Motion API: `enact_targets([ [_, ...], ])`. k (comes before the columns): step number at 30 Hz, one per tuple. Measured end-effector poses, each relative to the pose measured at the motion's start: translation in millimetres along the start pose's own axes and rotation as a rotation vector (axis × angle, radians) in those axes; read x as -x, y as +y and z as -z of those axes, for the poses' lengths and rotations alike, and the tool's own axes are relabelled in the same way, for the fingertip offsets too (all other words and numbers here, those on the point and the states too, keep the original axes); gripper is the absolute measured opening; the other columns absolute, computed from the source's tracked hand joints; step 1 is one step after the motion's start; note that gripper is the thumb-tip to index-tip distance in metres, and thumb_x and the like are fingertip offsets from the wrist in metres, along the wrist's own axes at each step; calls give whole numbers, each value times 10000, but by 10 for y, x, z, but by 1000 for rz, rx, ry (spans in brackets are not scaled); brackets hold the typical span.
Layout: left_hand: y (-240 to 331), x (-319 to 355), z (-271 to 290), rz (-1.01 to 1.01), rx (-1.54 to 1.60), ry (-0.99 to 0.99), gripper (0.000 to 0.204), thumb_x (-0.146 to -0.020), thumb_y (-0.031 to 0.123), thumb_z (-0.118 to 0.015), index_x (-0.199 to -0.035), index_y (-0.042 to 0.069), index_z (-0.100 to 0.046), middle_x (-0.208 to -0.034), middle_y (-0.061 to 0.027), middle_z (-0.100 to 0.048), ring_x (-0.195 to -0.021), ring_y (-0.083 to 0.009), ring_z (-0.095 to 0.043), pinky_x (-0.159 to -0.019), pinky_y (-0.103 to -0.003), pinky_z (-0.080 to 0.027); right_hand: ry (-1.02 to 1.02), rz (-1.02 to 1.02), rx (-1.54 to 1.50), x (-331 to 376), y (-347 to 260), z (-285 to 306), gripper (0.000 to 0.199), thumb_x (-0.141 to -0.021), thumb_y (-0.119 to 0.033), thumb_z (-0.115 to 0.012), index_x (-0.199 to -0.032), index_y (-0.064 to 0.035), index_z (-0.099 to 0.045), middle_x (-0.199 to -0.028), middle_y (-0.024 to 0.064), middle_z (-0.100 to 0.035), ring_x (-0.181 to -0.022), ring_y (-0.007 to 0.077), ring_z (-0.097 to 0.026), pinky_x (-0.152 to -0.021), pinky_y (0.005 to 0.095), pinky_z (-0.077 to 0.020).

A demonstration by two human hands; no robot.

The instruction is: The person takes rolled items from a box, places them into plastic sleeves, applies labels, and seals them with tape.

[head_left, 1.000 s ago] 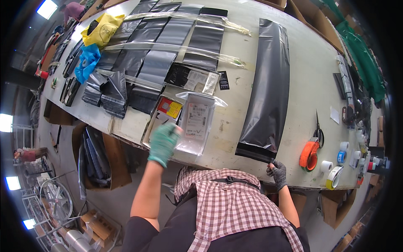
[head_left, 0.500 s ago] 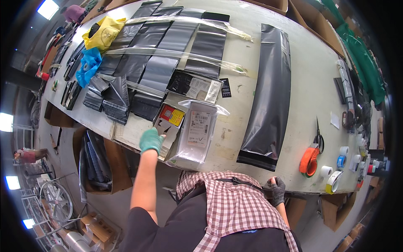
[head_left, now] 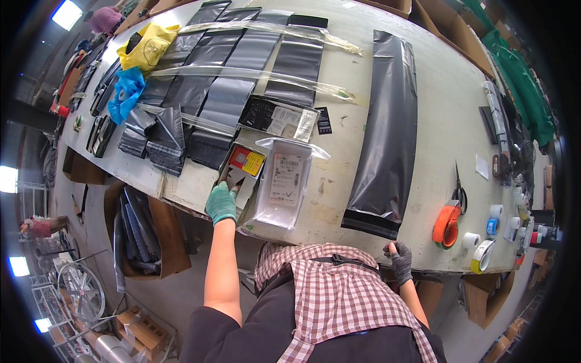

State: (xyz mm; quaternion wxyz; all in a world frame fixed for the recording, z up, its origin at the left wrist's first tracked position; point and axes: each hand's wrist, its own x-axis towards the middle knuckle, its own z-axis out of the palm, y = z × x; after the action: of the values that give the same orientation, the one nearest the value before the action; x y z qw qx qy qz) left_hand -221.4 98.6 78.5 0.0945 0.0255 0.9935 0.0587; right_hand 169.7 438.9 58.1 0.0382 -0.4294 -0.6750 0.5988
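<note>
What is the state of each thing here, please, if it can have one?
Small box: open
Left hand: at the small box, grip unclear
Right hand: fingers curled
Long black bag: lying flat
Scissors: seem closed
Yellow bag: crumpled
Blue bag: crumpled
Brown floor box: open, dark sheets inside

White label (head_left: 284, 176): right of the left fingers (head_left: 218, 191), on a clear plastic pack (head_left: 274, 216); rows of dark print, a barcode and a check mark low down, wording too small to read.
Red-and-yellow packet (head_left: 247, 161): just beyond the left fingers; a pale square mark on red, fine print on yellow.
Black card (head_left: 324, 121): farther beyond them, rightward; pale lines, illegible.
Yellow bag (head_left: 152, 48): well beyond them, leftward; a dark printed mark.
Tape roll (head_left: 493, 227): well right of the right fingers (head_left: 389, 248); pale marking on blue, unreadable.
</note>
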Motion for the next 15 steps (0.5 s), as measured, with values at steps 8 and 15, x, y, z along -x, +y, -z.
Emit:
enact_targets([
  [8, -73, -45, 14, -84, 154, 109, 225, -809, 290, -641, -740, 76, -639, -831, -169, -621, -775, -355, -605, -658, -459, -458, 3, 45, 20, 45, 99, 8, 220, -926, -187, -545, -826, -9, -625, -755, 49, -633, -673, 106, -563, -641, 256, -459],
  [15, 36, 13, -169, -377, 216, 217, 234, -728, 242, -729, -748, 40, -612, -748, -110, -612, -711, -306, -591, -663, -402, -464, -18, 38, -18, 36, 124, 3, 213, -928, -189, -549, -841, -8, -621, -763, 40, -635, -690, 107, -579, -640, 253, -464],
])
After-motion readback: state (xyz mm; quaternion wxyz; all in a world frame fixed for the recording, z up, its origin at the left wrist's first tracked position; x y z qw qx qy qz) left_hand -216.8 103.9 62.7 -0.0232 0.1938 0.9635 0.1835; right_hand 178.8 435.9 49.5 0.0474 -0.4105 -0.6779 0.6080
